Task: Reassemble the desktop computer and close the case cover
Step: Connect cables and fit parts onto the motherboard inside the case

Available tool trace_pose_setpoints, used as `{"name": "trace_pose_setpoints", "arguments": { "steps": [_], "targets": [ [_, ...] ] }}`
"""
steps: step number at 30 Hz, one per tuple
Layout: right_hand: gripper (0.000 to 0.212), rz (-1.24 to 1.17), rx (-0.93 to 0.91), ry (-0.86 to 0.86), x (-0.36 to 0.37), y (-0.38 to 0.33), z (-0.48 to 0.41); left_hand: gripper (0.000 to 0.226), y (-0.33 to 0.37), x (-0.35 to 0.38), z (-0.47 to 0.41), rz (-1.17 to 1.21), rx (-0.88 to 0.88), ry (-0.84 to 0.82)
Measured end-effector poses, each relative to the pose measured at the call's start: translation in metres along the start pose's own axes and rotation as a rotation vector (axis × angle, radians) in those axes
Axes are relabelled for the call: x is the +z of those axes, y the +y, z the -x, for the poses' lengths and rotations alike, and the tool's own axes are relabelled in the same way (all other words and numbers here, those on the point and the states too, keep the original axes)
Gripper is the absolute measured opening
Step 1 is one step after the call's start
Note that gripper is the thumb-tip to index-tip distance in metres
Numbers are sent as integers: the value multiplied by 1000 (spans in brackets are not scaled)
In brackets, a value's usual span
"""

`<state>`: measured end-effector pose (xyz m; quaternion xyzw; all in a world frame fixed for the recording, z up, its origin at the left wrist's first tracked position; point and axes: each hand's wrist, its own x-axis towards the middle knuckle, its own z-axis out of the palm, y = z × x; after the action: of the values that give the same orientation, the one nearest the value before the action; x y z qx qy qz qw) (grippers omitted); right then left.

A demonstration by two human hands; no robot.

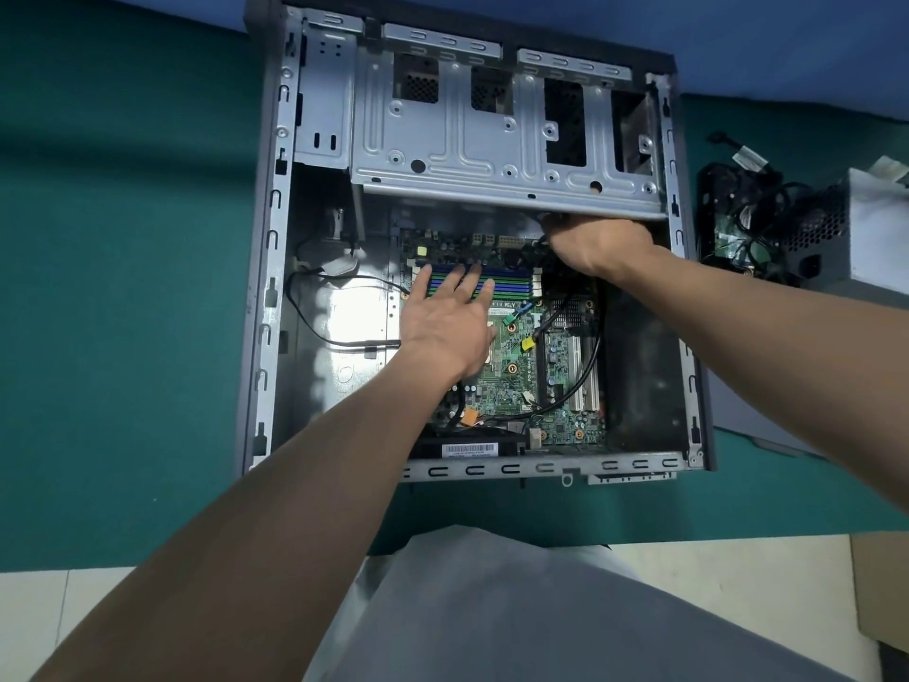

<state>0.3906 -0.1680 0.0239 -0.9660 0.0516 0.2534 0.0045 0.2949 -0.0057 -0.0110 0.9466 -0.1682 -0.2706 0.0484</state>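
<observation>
The open computer case (268,268) lies flat on the green table with its cover off. Inside it sits the green motherboard (565,356), crossed by a black cable (588,366). My left hand (445,322) lies flat over the board, straight fingers touching the blue and green memory slots (514,285). My right hand (597,248) reaches under the edge of the metal drive cage (492,140) at the board's far right corner, with curled fingers on something dark that the cage and hand hide.
A grey power supply (846,233) with a tangle of black cables (752,219) lies on the table right of the case. A grey panel (752,411) rests beside the case's right side. A black lead (315,317) loops across the case floor at left.
</observation>
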Motion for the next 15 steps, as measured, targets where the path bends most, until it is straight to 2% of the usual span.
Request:
{"name": "trace_pose_setpoints", "arguments": {
  "steps": [11, 15],
  "targets": [
    [41, -29, -43, 24, 3, 4, -7, 62, 0, -1, 1, 16, 5, -1],
    [38, 74, -40, -60, 3, 6, -9, 62, 0, -1, 1, 20, 3, 1]
  ]
}}
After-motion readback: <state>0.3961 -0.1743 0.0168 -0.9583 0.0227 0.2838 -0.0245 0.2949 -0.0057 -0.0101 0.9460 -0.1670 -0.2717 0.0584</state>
